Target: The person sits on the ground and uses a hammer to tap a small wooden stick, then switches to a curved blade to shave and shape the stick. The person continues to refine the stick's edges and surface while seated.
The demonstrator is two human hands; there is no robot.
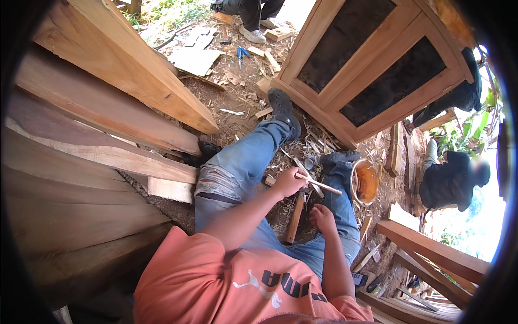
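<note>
Left hand [290, 183]: grasping a slim wooden stick [325, 187] near 1 end, fingers curled round it, a grip that likely leaves most of its length free.
Stick position: in the air between the lower legs, slanting toward the right leg, probably so it stays in plain sight.
Right hand [322, 217]: fingers bent, just beside the right thigh; I cannot tell whether it holds anything.
Wooden-handled tool [294, 218]: between the 2 thighs, handle toward the body, seemingly for easy reach.
Bucket [369, 183]: beside the right lower leg, perhaps also for reach.
Legs [237, 154]: spread apart, apparently making working room above the wood shavings [319, 143].
Planks [116, 67]: stacked at the left, presumably out of the way.
</note>
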